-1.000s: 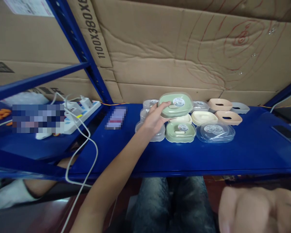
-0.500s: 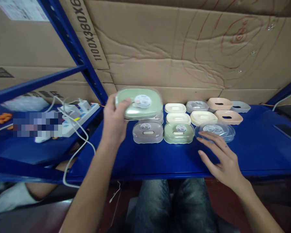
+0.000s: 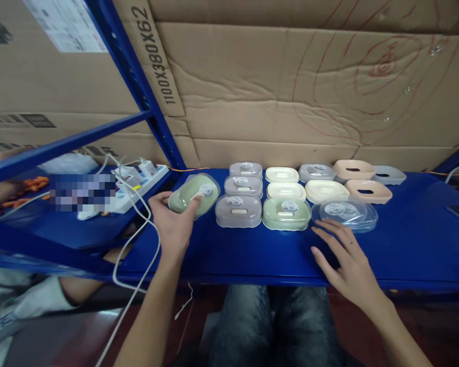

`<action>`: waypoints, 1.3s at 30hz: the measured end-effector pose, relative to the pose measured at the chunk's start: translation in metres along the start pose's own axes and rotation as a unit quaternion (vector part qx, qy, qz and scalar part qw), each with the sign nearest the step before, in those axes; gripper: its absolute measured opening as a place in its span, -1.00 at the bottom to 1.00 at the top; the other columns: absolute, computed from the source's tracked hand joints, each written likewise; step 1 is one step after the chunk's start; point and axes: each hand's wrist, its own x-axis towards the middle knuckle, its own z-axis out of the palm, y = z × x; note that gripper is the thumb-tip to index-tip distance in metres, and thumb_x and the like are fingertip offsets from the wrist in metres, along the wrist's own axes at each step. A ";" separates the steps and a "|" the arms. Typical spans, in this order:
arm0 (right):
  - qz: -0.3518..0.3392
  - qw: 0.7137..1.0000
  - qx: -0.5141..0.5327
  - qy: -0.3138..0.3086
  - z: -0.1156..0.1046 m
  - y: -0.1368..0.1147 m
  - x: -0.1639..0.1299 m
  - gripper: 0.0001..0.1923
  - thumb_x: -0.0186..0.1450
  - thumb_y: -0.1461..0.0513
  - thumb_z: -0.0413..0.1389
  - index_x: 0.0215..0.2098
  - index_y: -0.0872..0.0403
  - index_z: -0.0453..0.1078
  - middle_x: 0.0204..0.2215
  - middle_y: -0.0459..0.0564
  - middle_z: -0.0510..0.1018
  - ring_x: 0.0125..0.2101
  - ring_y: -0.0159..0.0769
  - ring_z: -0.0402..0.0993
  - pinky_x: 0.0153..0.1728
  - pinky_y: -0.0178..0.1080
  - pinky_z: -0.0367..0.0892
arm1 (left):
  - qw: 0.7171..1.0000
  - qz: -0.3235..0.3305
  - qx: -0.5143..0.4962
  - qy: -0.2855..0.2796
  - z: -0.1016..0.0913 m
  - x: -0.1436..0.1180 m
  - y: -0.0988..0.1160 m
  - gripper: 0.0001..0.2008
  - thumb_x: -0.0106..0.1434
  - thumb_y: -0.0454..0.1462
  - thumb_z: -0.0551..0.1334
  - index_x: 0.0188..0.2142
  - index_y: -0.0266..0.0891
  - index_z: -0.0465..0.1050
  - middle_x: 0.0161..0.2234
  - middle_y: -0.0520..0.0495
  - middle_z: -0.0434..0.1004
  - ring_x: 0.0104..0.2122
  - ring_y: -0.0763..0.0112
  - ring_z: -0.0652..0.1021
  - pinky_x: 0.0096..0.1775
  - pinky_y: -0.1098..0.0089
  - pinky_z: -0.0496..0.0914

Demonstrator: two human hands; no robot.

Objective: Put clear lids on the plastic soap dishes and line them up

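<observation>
Green box [image 3: 193,194] sits tilted at the left end of the blue shelf [image 3: 252,250], just left of the rows of boxes, and the left hand [image 3: 173,221] grips it, thumb on the lid by the round sticker, fingers curled at its near edge. Right beside it stands a grey box [image 3: 238,210], then another green one [image 3: 286,213], then a clear lid [image 3: 345,213]. The right hand [image 3: 344,257] lies flat on the shelf, fingers spread and holding nothing, fingertips just short of that clear lid. Behind run more boxes: grey, cream, and two peach trays [image 3: 365,187] on the right. Off to the left, a white power strip [image 3: 137,181] trails its cable [image 3: 137,255] over the shelf edge. Cardboard [image 3: 290,102] lines the back.
</observation>
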 end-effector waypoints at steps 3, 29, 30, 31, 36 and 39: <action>-0.004 1.000 0.004 0.002 0.000 0.001 -0.001 -0.55 0.51 0.27 0.24 0.34 -0.01 0.45 0.25 0.21 0.57 0.34 0.16 0.46 0.35 0.31 0.43 | 0.996 -0.033 0.084 -0.011 -0.007 -0.006 0.002 -0.35 0.14 0.08 0.51 0.05 -0.08 0.27 -0.15 -0.04 0.48 -0.18 0.12 0.61 -0.04 0.07 0.54; -0.020 1.000 -0.013 -0.003 0.007 0.010 -0.001 -0.66 0.53 0.25 0.23 0.25 0.02 0.47 0.21 0.22 0.58 0.31 0.14 0.47 0.34 0.33 0.43 | 0.903 0.167 0.338 -0.207 -0.009 -0.022 0.000 -0.21 0.45 0.04 0.20 0.48 -0.44 0.20 0.14 -0.56 0.61 0.16 -0.37 0.57 0.19 -0.15 0.44; -0.021 1.000 -0.014 -0.004 0.007 0.010 -0.001 -0.66 0.53 0.25 0.23 0.25 0.01 0.47 0.22 0.22 0.57 0.31 0.13 0.47 0.34 0.33 0.43 | 0.894 0.174 0.357 -0.208 -0.008 -0.022 0.002 -0.20 0.46 0.03 0.20 0.48 -0.47 0.20 0.12 -0.57 0.61 0.14 -0.38 0.57 0.18 -0.15 0.44; -0.021 1.000 -0.014 -0.005 0.007 0.010 -0.001 -0.66 0.53 0.25 0.23 0.25 0.01 0.47 0.22 0.21 0.57 0.31 0.13 0.47 0.34 0.32 0.43 | 0.883 0.183 0.379 -0.207 -0.006 -0.020 0.004 -0.20 0.46 0.03 0.19 0.48 -0.50 0.20 0.11 -0.58 0.61 0.13 -0.39 0.57 0.15 -0.14 0.44; -0.015 1.000 -0.014 -0.006 0.007 0.010 -0.001 -0.68 0.54 0.23 0.22 0.24 0.00 0.48 0.22 0.20 0.57 0.30 0.13 0.48 0.35 0.31 0.42 | 0.821 0.226 0.483 -0.203 0.005 -0.008 0.023 -0.24 0.48 0.01 0.23 0.42 -0.57 0.32 0.17 -0.63 0.52 0.14 -0.40 0.50 0.06 -0.06 0.43; -0.017 1.000 -0.017 -0.006 0.006 0.011 -0.001 -0.67 0.54 0.24 0.22 0.25 0.00 0.47 0.22 0.20 0.57 0.29 0.13 0.49 0.34 0.31 0.43 | 0.800 0.232 0.509 -0.218 0.016 0.002 0.036 -0.29 0.48 0.00 0.25 0.40 -0.52 0.35 0.13 -0.58 0.54 0.14 -0.38 0.48 0.07 -0.03 0.39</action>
